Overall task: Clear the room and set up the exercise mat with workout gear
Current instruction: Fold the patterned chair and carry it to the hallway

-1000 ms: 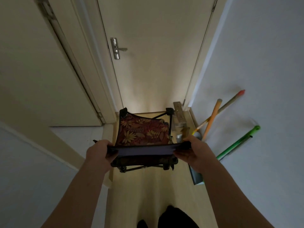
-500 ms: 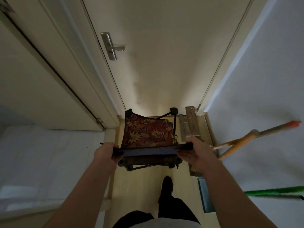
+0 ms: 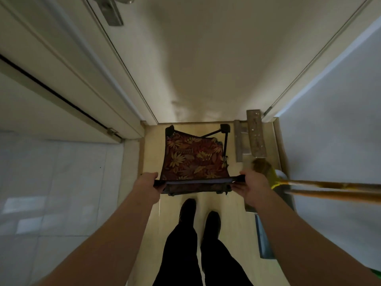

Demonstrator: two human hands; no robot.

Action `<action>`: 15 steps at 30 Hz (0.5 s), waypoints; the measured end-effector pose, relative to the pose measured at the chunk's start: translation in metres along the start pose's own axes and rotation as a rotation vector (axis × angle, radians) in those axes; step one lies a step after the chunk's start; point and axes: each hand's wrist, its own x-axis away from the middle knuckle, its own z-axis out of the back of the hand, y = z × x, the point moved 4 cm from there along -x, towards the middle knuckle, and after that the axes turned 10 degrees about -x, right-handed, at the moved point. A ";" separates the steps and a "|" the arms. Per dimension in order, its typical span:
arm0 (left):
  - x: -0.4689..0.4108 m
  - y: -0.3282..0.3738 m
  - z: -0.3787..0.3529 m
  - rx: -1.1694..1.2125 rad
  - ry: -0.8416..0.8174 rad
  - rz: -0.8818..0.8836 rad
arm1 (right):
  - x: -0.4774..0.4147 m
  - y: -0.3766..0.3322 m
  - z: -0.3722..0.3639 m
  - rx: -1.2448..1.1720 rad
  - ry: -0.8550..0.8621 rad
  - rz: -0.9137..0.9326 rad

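Plainly dark-red, gold-leafed fabric chair (image 3: 193,159), black-framed.

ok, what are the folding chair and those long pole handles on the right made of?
Folding chair: seat looks like matte woven fabric, going by the printed leaf pattern and soft sag. Its frame looks like thin black metal tube, with plastic-looking caps. Pole handles: orange-brown, maybe wood or painted metal; too blurred to tell.

In view are one leaf-patterned folding chair (image 3: 193,159), two hands, a left hand (image 3: 147,186) and a right hand (image 3: 252,189), two wooden poles (image 3: 329,185) (image 3: 329,194), two metal strips (image 3: 256,133) (image 3: 239,141), one door handle (image 3: 112,12) and two dark shoes (image 3: 187,209) (image 3: 213,221).
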 end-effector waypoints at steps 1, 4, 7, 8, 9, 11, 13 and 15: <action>-0.018 0.000 -0.005 -0.018 -0.007 0.006 | -0.018 0.004 -0.004 -0.008 0.012 -0.008; -0.057 -0.003 -0.017 0.001 0.009 0.089 | -0.060 0.014 -0.014 -0.023 0.046 -0.029; -0.097 -0.010 -0.015 -0.044 0.034 0.096 | -0.089 0.029 -0.021 -0.027 0.067 -0.037; -0.105 -0.014 -0.014 -0.051 0.031 0.105 | -0.097 0.034 -0.021 -0.020 0.073 -0.036; -0.116 -0.019 -0.012 -0.041 0.025 0.102 | -0.104 0.040 -0.021 -0.019 0.077 -0.035; -0.129 -0.029 -0.009 -0.017 0.020 0.108 | -0.114 0.053 -0.019 -0.019 0.084 -0.043; -0.136 -0.034 -0.008 0.025 0.011 0.101 | -0.118 0.059 -0.018 -0.012 0.104 -0.031; -0.136 -0.031 -0.009 0.059 0.032 0.086 | -0.120 0.060 -0.020 0.000 0.128 -0.017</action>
